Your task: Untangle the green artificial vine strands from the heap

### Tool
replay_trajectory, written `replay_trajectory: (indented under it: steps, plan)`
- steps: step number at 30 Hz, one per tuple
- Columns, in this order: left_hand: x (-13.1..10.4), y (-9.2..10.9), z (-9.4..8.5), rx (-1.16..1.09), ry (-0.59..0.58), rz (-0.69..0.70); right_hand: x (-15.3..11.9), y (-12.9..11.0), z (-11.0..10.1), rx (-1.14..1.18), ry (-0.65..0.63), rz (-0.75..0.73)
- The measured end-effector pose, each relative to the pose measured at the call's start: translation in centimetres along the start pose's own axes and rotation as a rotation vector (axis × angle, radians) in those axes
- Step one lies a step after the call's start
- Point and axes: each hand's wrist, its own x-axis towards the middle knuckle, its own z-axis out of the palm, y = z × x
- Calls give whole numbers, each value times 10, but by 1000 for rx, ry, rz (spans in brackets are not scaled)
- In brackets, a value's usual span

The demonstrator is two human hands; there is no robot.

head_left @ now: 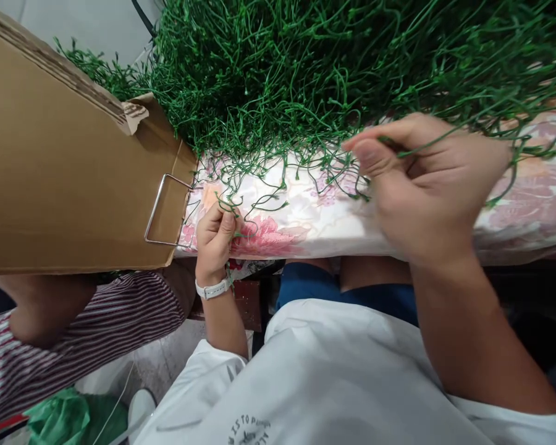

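A large heap of thin green plastic stems point(278, 68) with small budded tips covers the far side of the table. My left hand point(217, 236), with a white watch on its wrist, is closed around a few green stems near the table's front edge. Higher and to the right, my right hand point(426, 179) pinches a green stem point(426, 147) between thumb and forefinger; it is slightly blurred. Loose stems point(271, 201) lie on the flowered tablecloth between the two hands. A bent metal wire frame point(154, 210) stands left of my left hand, against the cardboard.
A tall cardboard box point(65, 167) stands on the left end of the table. Beyond it sits another person in striped clothing point(120, 321), partly hidden. The flowered tablecloth point(333, 228) reaches the front edge, above my lap. A green bag point(69, 414) lies on the floor at lower left.
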Motion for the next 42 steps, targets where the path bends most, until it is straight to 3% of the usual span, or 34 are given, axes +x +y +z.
replay_trajectory:
  steps: [5,9,14,17,30,42]
  plan:
    - [-1,4,8,7,10,-44,-4,-2,9,-434,-392,-134]
    - [-3,3,9,88,-45,-24,-7,-11,9,-481,-535,-246]
    - [-5,3,4,225,-287,12,-11,-15,12,-517,-672,-504]
    - [-4,6,5,320,-414,86,-10,-9,15,-498,-753,-568]
    - [-1,10,9,368,-432,128,-10,-12,15,-494,-681,-546]
    - [0,17,13,537,-465,186,-6,-9,14,-449,-692,-661]
